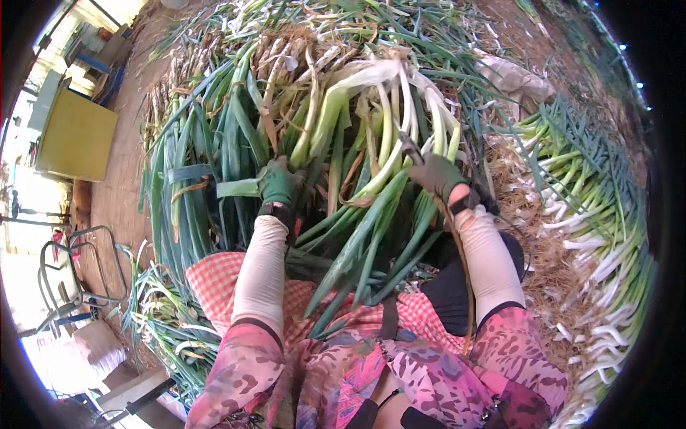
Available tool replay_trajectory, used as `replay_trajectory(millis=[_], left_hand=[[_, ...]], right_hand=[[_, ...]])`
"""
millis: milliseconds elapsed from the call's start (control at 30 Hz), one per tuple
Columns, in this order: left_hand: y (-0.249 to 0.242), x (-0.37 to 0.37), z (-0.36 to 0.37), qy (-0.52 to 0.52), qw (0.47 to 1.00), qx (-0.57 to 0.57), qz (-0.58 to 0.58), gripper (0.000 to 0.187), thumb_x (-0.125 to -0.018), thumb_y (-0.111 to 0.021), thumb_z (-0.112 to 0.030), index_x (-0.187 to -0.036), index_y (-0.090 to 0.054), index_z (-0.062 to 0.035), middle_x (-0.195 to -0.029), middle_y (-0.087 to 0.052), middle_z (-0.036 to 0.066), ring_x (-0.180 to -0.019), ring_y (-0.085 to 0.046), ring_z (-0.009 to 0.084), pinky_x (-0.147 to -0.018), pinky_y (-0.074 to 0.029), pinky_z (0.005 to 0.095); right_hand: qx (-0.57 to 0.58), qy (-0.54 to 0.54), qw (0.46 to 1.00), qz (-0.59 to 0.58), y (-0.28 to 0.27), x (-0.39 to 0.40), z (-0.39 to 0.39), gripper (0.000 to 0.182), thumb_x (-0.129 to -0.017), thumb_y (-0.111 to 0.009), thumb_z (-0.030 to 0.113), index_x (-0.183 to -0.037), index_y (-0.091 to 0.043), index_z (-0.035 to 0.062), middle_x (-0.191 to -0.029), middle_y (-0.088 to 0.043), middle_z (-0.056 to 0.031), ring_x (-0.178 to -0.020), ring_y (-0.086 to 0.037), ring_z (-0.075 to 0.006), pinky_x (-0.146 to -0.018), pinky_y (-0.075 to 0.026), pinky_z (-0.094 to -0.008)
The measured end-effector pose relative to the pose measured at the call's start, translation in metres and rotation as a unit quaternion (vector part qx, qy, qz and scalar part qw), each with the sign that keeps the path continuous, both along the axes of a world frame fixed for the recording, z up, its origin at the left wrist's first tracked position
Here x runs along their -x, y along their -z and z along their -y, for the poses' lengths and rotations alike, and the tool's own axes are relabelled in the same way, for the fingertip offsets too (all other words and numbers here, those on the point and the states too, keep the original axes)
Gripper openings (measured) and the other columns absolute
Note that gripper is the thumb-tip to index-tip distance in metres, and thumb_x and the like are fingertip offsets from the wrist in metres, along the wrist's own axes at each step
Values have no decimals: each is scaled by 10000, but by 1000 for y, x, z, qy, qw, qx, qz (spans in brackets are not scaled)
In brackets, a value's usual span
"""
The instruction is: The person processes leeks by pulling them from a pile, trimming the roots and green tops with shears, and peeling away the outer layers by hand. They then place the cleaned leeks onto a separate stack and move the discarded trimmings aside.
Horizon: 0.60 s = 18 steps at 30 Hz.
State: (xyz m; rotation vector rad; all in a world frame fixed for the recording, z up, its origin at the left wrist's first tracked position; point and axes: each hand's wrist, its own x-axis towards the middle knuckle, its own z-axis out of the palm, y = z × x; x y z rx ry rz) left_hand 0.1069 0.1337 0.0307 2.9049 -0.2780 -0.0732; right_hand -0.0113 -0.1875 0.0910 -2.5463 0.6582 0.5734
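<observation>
My left hand, in a green glove, is closed among the leek leaves. A flat piece of green leek leaf sticks out to its left. My right hand, also gloved, is closed around a slim dark tool whose kind I cannot make out; its tip points up and left beside the pale stalks. Between and beyond both hands lies a big pile of leeks, with white stems and roots toward the top. Several long green leaves hang down toward my lap.
On the right, a long row of leeks lies with white ends on brown root litter. A pale sack rests at the upper right. At the left stand a yellow panel and a metal-framed chair. More leeks lie at lower left.
</observation>
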Motion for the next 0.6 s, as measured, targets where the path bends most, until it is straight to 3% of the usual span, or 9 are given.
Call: replay_trajectory(millis=[33, 167, 233, 267, 367, 467, 500, 533, 600], left_hand=[[-10, 6, 9, 17, 999, 9, -29, 411, -753, -705, -388, -1030, -620, -97, -994, -635, 167, -955, -609, 367, -813, -486, 458], [-14, 36, 43, 89, 985, 139, -58, 408, -766, -697, -406, -1003, -616, -85, -957, -653, 191, -929, -628, 369, -795, -489, 456], [1, 41, 51, 67, 951, 279, -113, 412, -778, -687, -413, -993, -607, -71, -949, -658, 207, -912, -633, 380, -787, -487, 461], [-3, 42, 53, 68, 957, 259, -110, 417, -782, -684, -413, -1006, -606, -70, -944, -660, 213, -907, -633, 385, -788, -485, 465], [-18, 37, 59, 59, 970, 200, -125, 433, -795, -672, -371, -1074, -610, -46, -944, -658, 245, -898, -639, 392, -785, -491, 459], [-30, 32, 56, 9, 942, 288, -174, 437, -803, -656, -322, -1092, -612, 2, -941, -656, 265, -889, -650, 384, -778, -500, 435], [-9, 22, 52, 35, 927, 339, -157, 419, -813, -636, -291, -1069, -616, 40, -929, -666, 260, -884, -661, 368, -769, -506, 407], [13, 20, 48, 30, 923, 345, -167, 400, -825, -637, -277, -1065, -618, 43, -908, -671, 225, -851, -658, 312, -748, -502, 377], [-12, 25, 48, 19, 916, 356, -183, 362, -849, -638, -248, -1057, -623, 48, -865, -682, 156, -784, -653, 201, -705, -496, 316]], right_hand=[[7, -2, 1000, 25, 8, 8, -3, 490, -794, -571, 421, -941, -643, -41, -835, -662, -229, -794, -662, -352, -740, -511, -429], [-241, 31, 967, 70, 0, 34, -30, 449, -773, -616, 410, -831, -589, -34, -730, -625, -168, -653, -610, -304, -635, -478, -384], [-252, 38, 963, 89, -8, 51, -54, 406, -785, -637, 368, -881, -575, -22, -717, -591, -112, -628, -590, -215, -597, -475, -357], [-258, 43, 960, 97, -10, 62, -64, 389, -791, -648, 347, -907, -568, -16, -711, -574, -84, -615, -579, -171, -577, -474, -344], [-229, 22, 959, 164, -4, 96, -89, 465, -774, -639, 417, -889, -569, -28, -744, -624, -222, -721, -636, -391, -665, -490, -433], [-237, 23, 962, 132, -16, 118, -113, 455, -773, -653, 418, -928, -567, -1, -780, -631, -236, -784, -628, -435, -690, -488, -468], [-212, 0, 969, 125, -14, 120, -115, 436, -778, -650, 417, -949, -572, 24, -811, -638, -233, -805, -625, -439, -702, -490, -474], [-206, 2, 971, 124, -15, 119, -118, 436, -778, -650, 415, -953, -572, 23, -815, -636, -238, -807, -625, -439, -704, -490, -477], [-195, 3, 973, 126, -17, 111, -122, 436, -779, -648, 411, -959, -571, 21, -822, -633, -248, -811, -624, -440, -708, -489, -483]])
